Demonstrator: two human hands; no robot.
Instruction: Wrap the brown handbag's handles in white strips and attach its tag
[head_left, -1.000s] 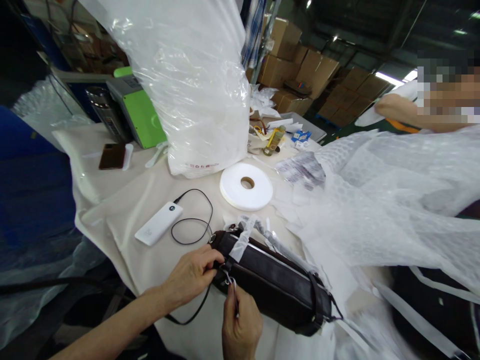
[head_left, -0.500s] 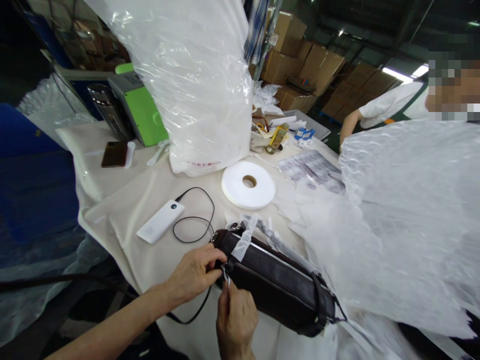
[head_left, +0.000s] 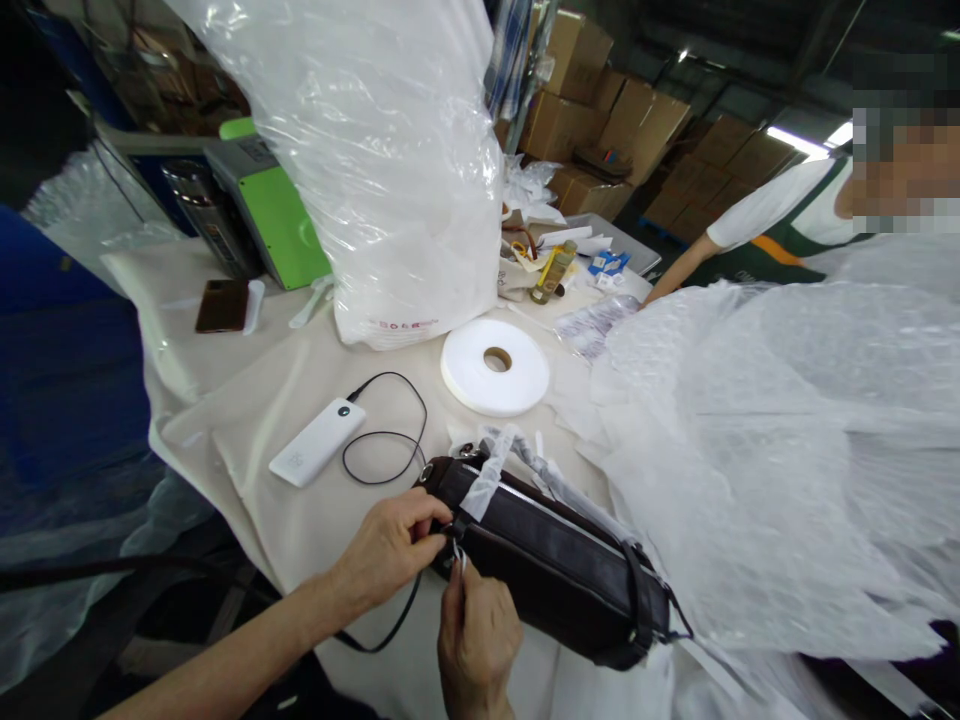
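Here, in the head view, a dark leather bag (head_left: 540, 570) is seen lying aslant on a cream-covered table (head_left: 217, 400), its far-left end held near the front edge. By the left hand (head_left: 394, 545), that end of the bag is pinched between thumb and fingertips. By the right hand (head_left: 480, 630), just below, a thin white strip (head_left: 459, 552) is gripped with the fingers curled in.

The table's left edge is marked by the cloth's drape; a stretch of cream cover is left between it and one white power bank (head_left: 315, 445), from which one looped black cable (head_left: 427, 410) is run. On the right, the room beside the bag is crowded by bubble wrap (head_left: 787, 450), behind which one other person (head_left: 795, 210) is partly seen.

One white roll (head_left: 469, 370), one phone (head_left: 222, 306), one dark flask (head_left: 217, 225) and one yellowish bottle (head_left: 553, 272) can be counted.

The leather bag is crossed by a zip; its contents are hidden. One tall plastic sack (head_left: 405, 200) is filled with something whitish that cannot be identified. Several cardboard boxes (head_left: 574, 55) are stacked behind.
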